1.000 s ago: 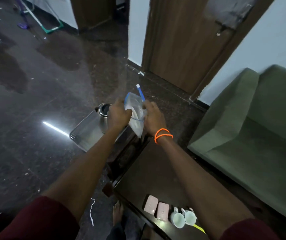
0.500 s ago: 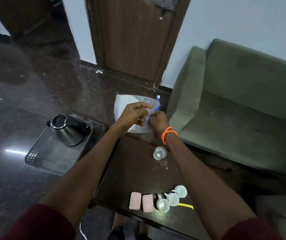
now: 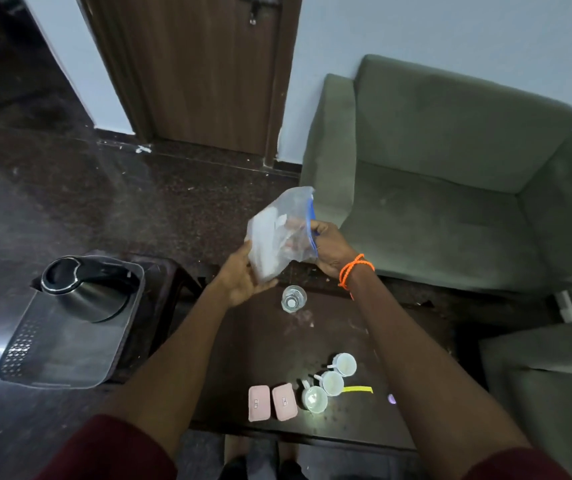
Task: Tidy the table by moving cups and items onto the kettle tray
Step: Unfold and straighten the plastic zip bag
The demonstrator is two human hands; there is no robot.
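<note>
Dark table point(image 3: 277, 344) beside a green sofa point(image 3: 451, 188). Both hands hold a clear bag point(image 3: 279, 237) above its far edge: left hand point(image 3: 243, 275) cups underneath, right hand point(image 3: 331, 249) pinches the blue zip edge. Tray point(image 3: 52, 355) with the kettle point(image 3: 85, 289) lies well left, so the left hand is nearer.

Dark wooden surface point(image 3: 270, 348), low and scuffed, carries near its front edge two pink rectangular cases point(image 3: 271, 402) lying flat side by side; just right of them are three white cups point(image 3: 329, 382) in a diagonal row, handles toward the left, with a yellow strip point(image 3: 358, 389) just beside the middle cup. A clear glass point(image 3: 293, 298) stands upright alone near the far edge, well apart from the cups. On a lower dark stand left of the surface rests a grey tray point(image 3: 25, 348), and a steel kettle point(image 3: 85, 289) with a black lid sits on the tray's far end.
</note>
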